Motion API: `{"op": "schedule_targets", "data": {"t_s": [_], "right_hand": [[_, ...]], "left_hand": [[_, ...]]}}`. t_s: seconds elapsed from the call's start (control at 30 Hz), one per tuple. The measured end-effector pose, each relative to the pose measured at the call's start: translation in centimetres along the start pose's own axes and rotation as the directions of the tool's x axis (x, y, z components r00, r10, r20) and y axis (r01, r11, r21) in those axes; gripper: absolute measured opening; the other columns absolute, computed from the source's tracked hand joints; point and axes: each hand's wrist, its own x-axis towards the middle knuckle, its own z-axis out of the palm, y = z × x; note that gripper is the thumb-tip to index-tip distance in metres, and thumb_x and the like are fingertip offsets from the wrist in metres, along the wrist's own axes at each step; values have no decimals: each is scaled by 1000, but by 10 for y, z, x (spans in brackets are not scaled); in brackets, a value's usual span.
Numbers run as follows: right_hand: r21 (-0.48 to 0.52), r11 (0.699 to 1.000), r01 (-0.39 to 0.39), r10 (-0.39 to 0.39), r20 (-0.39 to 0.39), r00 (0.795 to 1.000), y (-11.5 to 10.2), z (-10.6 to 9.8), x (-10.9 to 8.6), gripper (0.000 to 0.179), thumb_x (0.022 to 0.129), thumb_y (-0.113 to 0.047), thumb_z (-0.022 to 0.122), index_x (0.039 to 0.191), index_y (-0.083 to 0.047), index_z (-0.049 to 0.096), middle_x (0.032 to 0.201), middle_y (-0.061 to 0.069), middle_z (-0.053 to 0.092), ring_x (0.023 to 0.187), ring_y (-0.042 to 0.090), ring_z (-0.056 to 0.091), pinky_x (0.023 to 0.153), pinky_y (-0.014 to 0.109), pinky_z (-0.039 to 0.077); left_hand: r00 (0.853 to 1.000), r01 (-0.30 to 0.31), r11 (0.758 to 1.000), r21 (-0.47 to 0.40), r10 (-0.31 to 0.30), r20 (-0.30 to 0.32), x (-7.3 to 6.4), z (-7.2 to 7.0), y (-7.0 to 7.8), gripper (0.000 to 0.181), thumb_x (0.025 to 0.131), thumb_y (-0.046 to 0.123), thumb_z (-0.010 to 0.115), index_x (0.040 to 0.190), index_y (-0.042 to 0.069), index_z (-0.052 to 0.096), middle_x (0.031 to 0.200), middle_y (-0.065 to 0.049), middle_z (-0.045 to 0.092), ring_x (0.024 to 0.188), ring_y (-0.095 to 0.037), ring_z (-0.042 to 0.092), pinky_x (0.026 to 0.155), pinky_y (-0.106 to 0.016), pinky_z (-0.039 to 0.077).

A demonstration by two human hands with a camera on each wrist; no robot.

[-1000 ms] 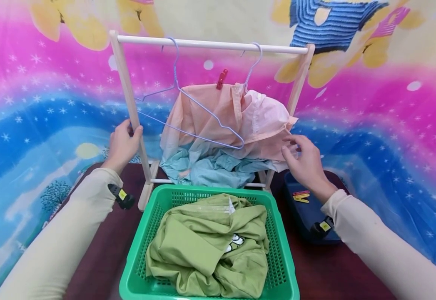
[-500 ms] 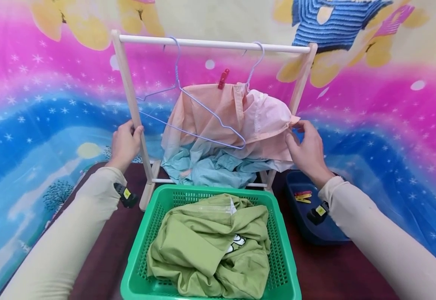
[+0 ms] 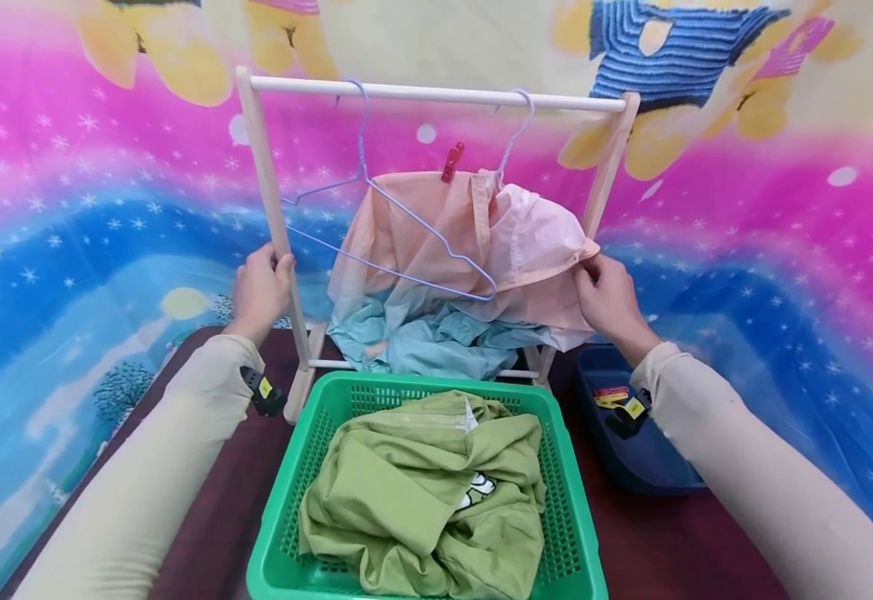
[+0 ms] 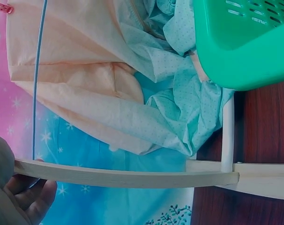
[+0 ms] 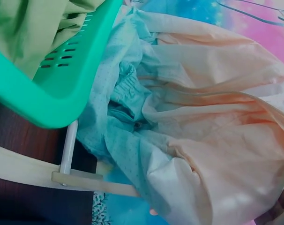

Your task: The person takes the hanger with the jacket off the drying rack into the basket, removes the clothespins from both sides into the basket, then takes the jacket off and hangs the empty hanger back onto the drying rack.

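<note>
In the head view my left hand (image 3: 259, 292) grips the left post (image 3: 264, 167) of a small wooden clothes rack, thumb on the near side. The left wrist view shows its fingers (image 4: 41, 201) curled behind that post. A thin peach-and-teal jacket (image 3: 409, 208) hangs from a lilac wire hanger (image 3: 515, 137), its teal lower part bunched. My right hand (image 3: 612, 296) pinches the jacket's edge at its right shoulder, beside the pale pink folded part (image 3: 537, 221). A red clothespin (image 3: 452, 162) is clipped on its top edge. Another lilac hanger (image 3: 363, 150) hangs bare at left.
A green basket (image 3: 436, 384) with a folded olive garment (image 3: 383, 483) stands in front of the rack. At right a navy tray (image 3: 661, 475) holds red and yellow clothespins (image 3: 611, 395). A printed cloth (image 3: 766, 275) forms the backdrop.
My right hand has moved up onto the jacket's right shoulder edge and now pinches it. My left hand stays on the post. The whole head view has shifted slightly.
</note>
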Motion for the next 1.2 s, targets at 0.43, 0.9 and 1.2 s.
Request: {"op": "schedule_targets", "data": {"t_s": [0.43,0.9,1.2], "right_hand": [[162,983,-83,82,13,997,-7,3,8,36,107,-24,40,107,2,65,69,-5,45,63,9,43,58,26,36],[234,952,-196,192,41,981,-22,1,8,38,107,-30,42,104,1,64,63,-11,41,60,7,40,55,24,35],[272,937,-218,214,47,976,-28,-1,6,36,106,-30,46,105,2,63,64,-13,41,69,9,42,61,25,34]], "left_hand": [[1000,10,1000,-13,-10,-6,-3,2,2,39,110,31,40,130,4,59,117,-24,67,104,-43,67,81,-55,55],[999,10,1000,-9,-11,-33,-3,2,3,38,110,31,39,127,5,60,116,-23,68,102,-42,68,80,-55,54],[999,15,1000,-13,-15,-32,-3,2,2,37,110,32,39,127,6,60,117,-23,67,102,-42,68,81,-55,54]]}}
